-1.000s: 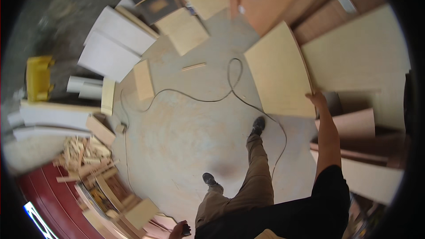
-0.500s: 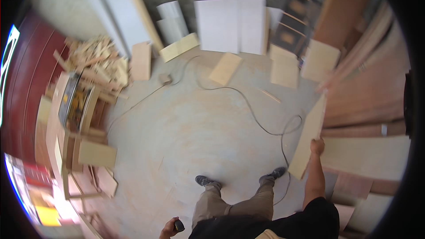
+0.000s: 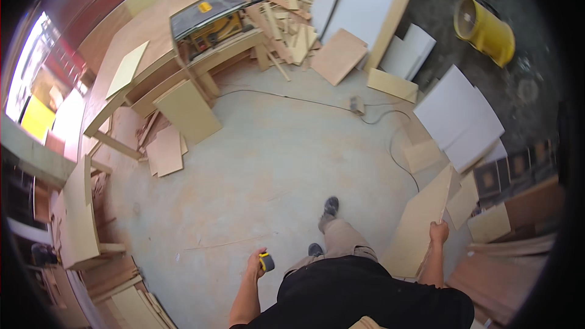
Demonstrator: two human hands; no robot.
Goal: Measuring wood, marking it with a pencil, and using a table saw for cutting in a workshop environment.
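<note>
My right hand [image 3: 439, 231] is closed on the edge of a long pale plywood board [image 3: 414, 225], which hangs tilted at my right side. The board's lower end runs down beside my leg, partly hidden by my black shirt. In front of my left side, my left hand [image 3: 256, 263] is wrapped round a small yellow and black tape measure [image 3: 266, 261]. No blade shows out of the tape measure's case.
A table saw [image 3: 213, 21] sits in a wooden workbench [image 3: 131, 55] at the far left, with a heap of offcuts [image 3: 292, 12] beyond. A cord [image 3: 274, 95] crosses the floor to a small box [image 3: 357, 105]. White panels [image 3: 457, 116] and a yellow drum-shaped thing [image 3: 484, 30] stand far right.
My view and body have turned left, bringing the workbench and saw toward the middle. The board has come along in my right hand. My left hand with the tape measure has risen forward.
</note>
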